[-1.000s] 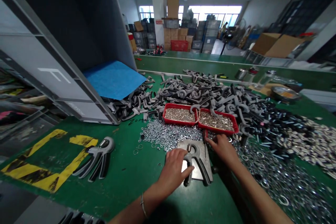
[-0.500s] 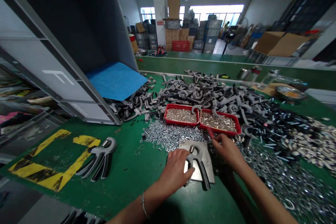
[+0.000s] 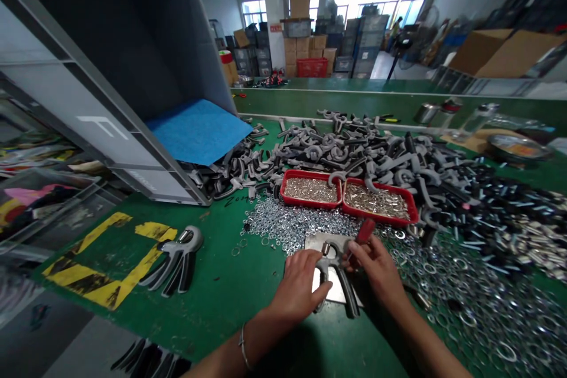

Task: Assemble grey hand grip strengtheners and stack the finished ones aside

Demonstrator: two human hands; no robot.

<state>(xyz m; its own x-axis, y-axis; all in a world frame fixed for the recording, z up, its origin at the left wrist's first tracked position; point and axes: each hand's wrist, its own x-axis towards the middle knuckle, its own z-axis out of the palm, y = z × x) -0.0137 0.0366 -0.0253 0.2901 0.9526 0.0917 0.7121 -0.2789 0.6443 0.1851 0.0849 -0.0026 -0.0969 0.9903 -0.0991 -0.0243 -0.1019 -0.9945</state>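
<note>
My left hand (image 3: 299,286) is closed over the left handle of a grey and black hand grip exerciser (image 3: 349,292), which has a metal spring near its top. The exerciser lies on a square metal plate (image 3: 313,240), its right handle reaching past the plate's near edge. Pinched in my right hand (image 3: 378,269) is a red-handled tool (image 3: 365,230), its handle slanting upward. The tool's lower end is by the exerciser's curved head, mostly hidden by my fingers. Two more grip exercisers (image 3: 181,260) lie together on the left, beside yellow and black tape (image 3: 88,292).
Two red trays (image 3: 310,205) of small metal parts stand behind the plate. Around them are loose nuts (image 3: 274,227), metal rings (image 3: 482,319) and a heap of grey handles (image 3: 328,147). A big grey crate (image 3: 133,153) lies on its side at left, with a blue sheet (image 3: 199,130).
My right hand has moved from the red tray's near edge toward the exerciser, bringing the red-handled tool upright beside it. My left hand keeps its hold. The view has shifted slightly.
</note>
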